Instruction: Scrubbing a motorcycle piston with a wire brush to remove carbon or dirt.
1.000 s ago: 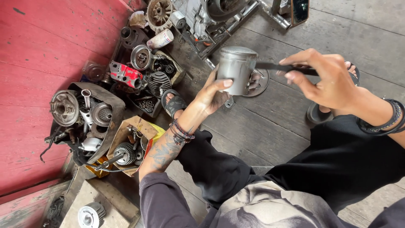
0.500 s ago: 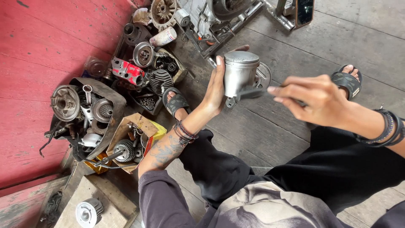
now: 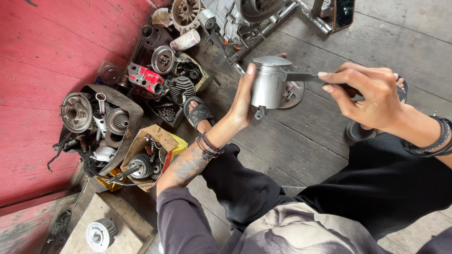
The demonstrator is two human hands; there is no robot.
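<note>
Seated on grey plank floor point(image 3: 367, 42) beside red-painted wooden wall point(image 3: 42, 61); legs in black trousers point(image 3: 376, 188), sandalled foot point(image 3: 198, 114) near the parts pile. Large: engine casing point(image 3: 245, 14) lying at top of view on the planks. Along the wall, a heap of dismantled engine parts: dark tray point(image 3: 101, 127) with crankcase half and gears, cardboard box point(image 3: 150, 155) holding a toothed gear cluster, finned cylinder point(image 3: 181, 89), red metal cover point(image 3: 146, 77). Grey piston point(image 3: 268, 84) held upright in mid-air above the floor, crown up, just in front of the foot. Left hand point(image 3: 242, 101) cupped against the piston's left side, fingers closed on it, thumb side hidden. Right hand point(image 3: 369, 96) well clear to the right, fingers pinched narrow round the dark handle of a flat metal blade point(image 3: 301, 76); blade tip touching the piston's upper right edge near the ring grooves. Dark bracelets on both wrists.
</note>
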